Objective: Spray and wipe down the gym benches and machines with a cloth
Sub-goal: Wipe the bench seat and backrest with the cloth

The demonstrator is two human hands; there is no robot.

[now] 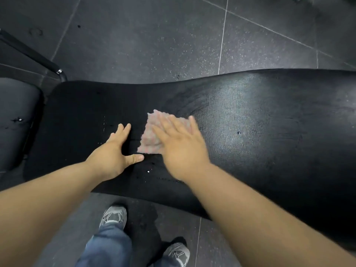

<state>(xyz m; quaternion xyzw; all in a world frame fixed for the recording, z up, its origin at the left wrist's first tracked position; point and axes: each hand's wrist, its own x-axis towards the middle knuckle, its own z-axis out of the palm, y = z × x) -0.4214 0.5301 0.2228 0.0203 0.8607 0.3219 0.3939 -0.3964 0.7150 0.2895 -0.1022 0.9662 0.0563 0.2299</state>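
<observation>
At mid-length of the black bench pad (250,112), the cloth (152,135) lies flat under the straight fingers of the right hand (181,147), the left hand (113,151) splayed flat beside it; streaked sheen rightward suggests wiping partly done, the dull left end seemingly remaining.

Grey sneakers (113,216) and blue jeans (107,245) stand on dark speckled floor tiles (154,35).

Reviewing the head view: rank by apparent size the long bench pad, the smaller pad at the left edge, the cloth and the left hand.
1. Bench pad, by far the largest.
2. Smaller pad, though the frame edge cuts it off.
3. Left hand and cloth look alike. The right hand covers part of the cloth, so I won't rank them.
</observation>
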